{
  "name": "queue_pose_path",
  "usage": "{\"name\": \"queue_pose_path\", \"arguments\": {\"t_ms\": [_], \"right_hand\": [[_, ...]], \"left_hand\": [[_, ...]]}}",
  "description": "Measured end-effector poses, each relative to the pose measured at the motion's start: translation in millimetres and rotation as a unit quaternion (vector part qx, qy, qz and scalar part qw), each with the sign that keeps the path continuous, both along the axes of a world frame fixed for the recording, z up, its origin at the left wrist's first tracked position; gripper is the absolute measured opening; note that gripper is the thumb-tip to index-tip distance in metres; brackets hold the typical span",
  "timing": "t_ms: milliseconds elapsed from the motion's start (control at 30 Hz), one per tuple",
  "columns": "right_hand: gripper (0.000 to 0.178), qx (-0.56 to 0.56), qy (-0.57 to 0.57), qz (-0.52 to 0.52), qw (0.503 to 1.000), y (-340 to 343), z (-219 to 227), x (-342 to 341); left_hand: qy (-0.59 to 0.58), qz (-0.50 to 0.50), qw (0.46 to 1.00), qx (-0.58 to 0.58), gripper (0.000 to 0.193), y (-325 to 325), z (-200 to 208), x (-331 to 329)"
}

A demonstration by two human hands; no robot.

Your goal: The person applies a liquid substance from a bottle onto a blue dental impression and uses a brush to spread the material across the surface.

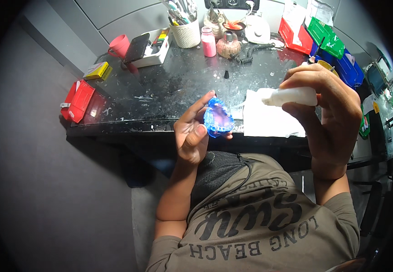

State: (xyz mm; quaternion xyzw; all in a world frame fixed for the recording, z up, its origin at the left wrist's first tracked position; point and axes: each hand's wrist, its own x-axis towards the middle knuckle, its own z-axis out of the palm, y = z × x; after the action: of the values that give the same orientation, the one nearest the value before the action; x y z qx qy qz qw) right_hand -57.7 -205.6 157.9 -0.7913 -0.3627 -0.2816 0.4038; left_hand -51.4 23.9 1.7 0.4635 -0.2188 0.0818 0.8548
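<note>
My left hand (194, 133) is closed around the edge of a blue dental mould (212, 123) with a pinkish middle, fingers behind it and thumb on its near side. It is held up at the front edge of the black table. To the right, my right hand (323, 99) grips a small white squeeze bottle (292, 96) between thumb and fingers. The bottle lies almost level, its nozzle pointing left toward the mould but apart from it. Below the bottle a white paper sheet (269, 119) lies on the table. A small black cone-shaped cap (226, 74) stands farther back.
Along the back are a red mug (119, 46), a white tray (159, 59), a cup of tools (186, 35), a pink jar (208, 43) and a stained round pot (228, 46). Red (295, 37), green (326, 37) and blue bins (351, 70) stand right; another red bin (79, 102) sits left.
</note>
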Motion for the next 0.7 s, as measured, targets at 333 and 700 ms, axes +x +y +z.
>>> {"name": "queue_pose_path", "arguments": {"t_ms": [333, 700], "right_hand": [[0.025, -0.008, -0.003, -0.031, 0.999, -8.0, -0.7, -0.4], [0.026, -0.015, -0.004, -0.030, 0.999, -8.7, 1.7, -3.3]], "left_hand": [[-0.060, 0.065, 0.996, 0.031, 0.081, -0.1, -6.8, -4.1], [-0.155, 0.086, 0.984, 0.018, 0.078, -6.1, -5.4, -3.4]]}}
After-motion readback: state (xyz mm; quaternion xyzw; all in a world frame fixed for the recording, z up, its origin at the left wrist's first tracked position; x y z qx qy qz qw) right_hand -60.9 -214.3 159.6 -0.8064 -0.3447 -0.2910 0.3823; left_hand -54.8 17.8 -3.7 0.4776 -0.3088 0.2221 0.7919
